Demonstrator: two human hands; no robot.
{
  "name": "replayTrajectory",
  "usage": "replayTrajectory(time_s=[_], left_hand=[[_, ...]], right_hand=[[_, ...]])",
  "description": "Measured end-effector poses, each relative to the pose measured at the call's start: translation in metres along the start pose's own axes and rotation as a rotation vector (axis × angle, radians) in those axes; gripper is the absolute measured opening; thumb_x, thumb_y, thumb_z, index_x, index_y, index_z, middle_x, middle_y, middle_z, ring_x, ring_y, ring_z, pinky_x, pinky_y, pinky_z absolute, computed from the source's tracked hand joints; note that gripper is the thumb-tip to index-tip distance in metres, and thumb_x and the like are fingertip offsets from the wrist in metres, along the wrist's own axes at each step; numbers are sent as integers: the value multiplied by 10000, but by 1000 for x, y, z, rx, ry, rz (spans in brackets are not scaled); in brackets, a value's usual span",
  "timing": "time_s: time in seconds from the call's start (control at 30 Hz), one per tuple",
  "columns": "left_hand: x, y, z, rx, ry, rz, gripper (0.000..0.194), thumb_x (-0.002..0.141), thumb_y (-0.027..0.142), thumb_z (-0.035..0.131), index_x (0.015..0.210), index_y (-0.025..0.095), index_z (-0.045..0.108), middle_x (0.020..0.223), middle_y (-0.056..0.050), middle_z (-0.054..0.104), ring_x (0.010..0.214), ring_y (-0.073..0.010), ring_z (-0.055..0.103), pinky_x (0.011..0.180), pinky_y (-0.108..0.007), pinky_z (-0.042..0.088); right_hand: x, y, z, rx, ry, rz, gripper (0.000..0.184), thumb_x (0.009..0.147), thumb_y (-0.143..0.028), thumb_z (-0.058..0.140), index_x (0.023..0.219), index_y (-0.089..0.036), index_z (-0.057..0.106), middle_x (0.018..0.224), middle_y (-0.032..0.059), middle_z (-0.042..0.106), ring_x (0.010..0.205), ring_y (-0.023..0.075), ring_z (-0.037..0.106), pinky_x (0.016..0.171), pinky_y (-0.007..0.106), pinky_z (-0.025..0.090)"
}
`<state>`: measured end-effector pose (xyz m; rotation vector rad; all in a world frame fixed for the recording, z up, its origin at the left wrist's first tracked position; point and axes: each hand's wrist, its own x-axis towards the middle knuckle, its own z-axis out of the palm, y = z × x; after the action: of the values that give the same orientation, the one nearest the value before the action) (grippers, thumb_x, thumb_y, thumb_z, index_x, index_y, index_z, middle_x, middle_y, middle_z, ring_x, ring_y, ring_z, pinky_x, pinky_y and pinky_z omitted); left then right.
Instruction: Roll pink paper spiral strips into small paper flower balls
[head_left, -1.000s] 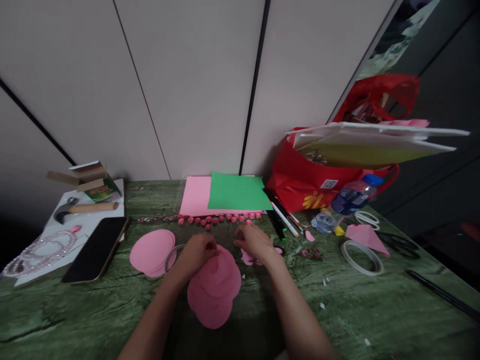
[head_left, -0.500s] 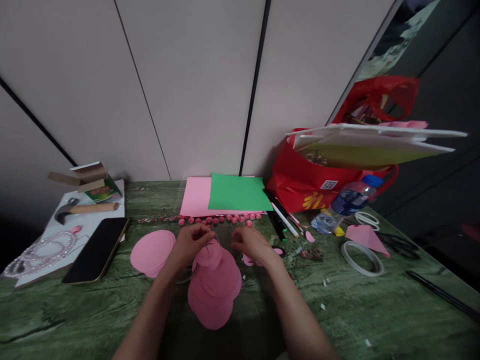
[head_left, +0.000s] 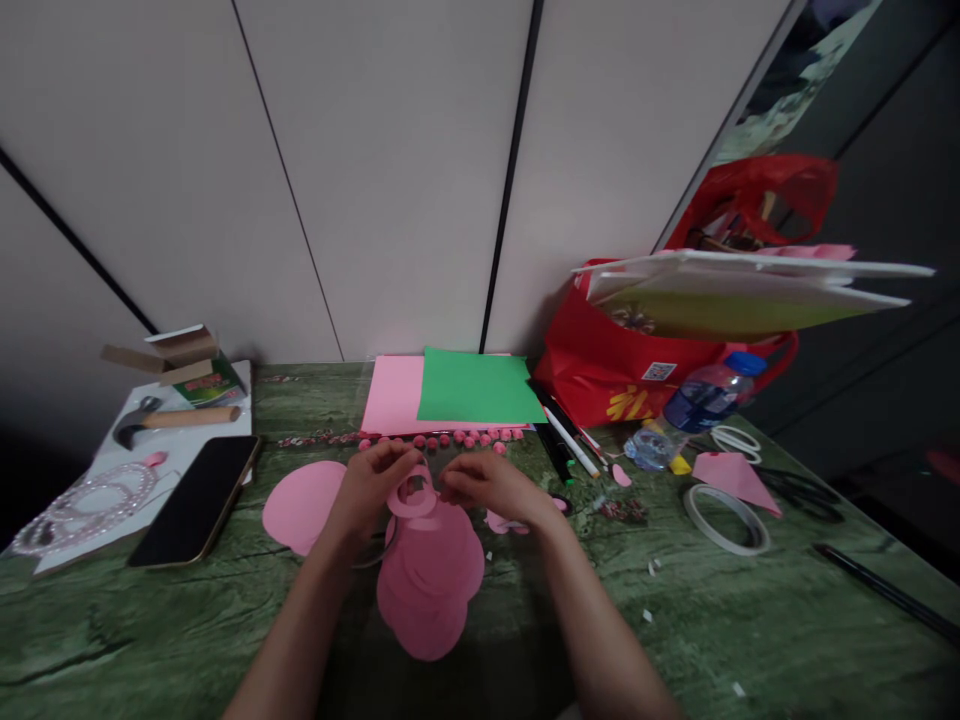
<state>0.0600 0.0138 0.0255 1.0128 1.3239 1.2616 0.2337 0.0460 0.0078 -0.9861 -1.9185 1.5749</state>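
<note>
Curling: left hand (head_left: 369,487) and right hand (head_left: 487,485) pinch small pink paper circle (head_left: 412,493).
Done: larger pink paper circles (head_left: 429,580) stacked.
Left: top curl unfinished, seemingly.

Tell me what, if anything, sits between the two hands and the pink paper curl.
Nothing visible does. The left hand and right hand both already pinch the pink paper curl, above the stacked pink circles.

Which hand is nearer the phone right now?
Left. The left hand is at the pink paper circles, just right of the phone; the right hand is farther right.
</note>
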Motion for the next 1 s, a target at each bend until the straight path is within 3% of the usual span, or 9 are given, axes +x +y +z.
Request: replayTrajectory(time_s=[0.2,0.63,0.7,0.8,0.87,1.0], left_hand=[[1,-1,-1,-54,-4,-7,247,587,317,723,701,117,635,617,0,605,495,-79,502,473,-186,395],[1,-2,-2,-18,-48,7,234,650,348,666,708,130,603,514,41,533,450,-72,446,446,-186,343],[2,-2,-3,90,-16,25,272,674,399,621,710,131,599,516,35,529,455,-89,456,440,-197,346],[6,-2,-8,471,65,153,341,757,438,474,715,129,612,587,-10,586,531,-136,517,481,-225,383],[9,-3,-12,706,90,227,348,797,389,396,715,135,619,652,-41,626,609,-166,554,542,-243,407],[11,-8,-22,918,44,224,249,764,193,399,828,150,635,867,-101,675,803,-221,598,700,-288,411]], right_hand=[[-3,-6,1,84,-54,-26,188,676,-157,594,860,-158,632,778,25,651,663,124,580,605,236,445],[7,-1,13,13,51,-53,80,707,-190,563,690,-142,625,586,-7,582,527,95,505,511,206,384],[7,-3,13,67,82,-60,78,710,-185,554,667,-147,608,583,-13,577,536,95,515,522,204,392],[5,-7,10,155,110,-50,108,726,-247,564,677,-154,591,618,-12,587,565,101,536,558,215,424],[4,-8,8,203,118,-40,157,729,-308,576,690,-157,585,642,-8,592,588,110,551,587,235,449],[0,-11,3,265,134,-20,232,711,-394,603,687,-165,569,642,-9,587,612,133,584,615,278,490]])
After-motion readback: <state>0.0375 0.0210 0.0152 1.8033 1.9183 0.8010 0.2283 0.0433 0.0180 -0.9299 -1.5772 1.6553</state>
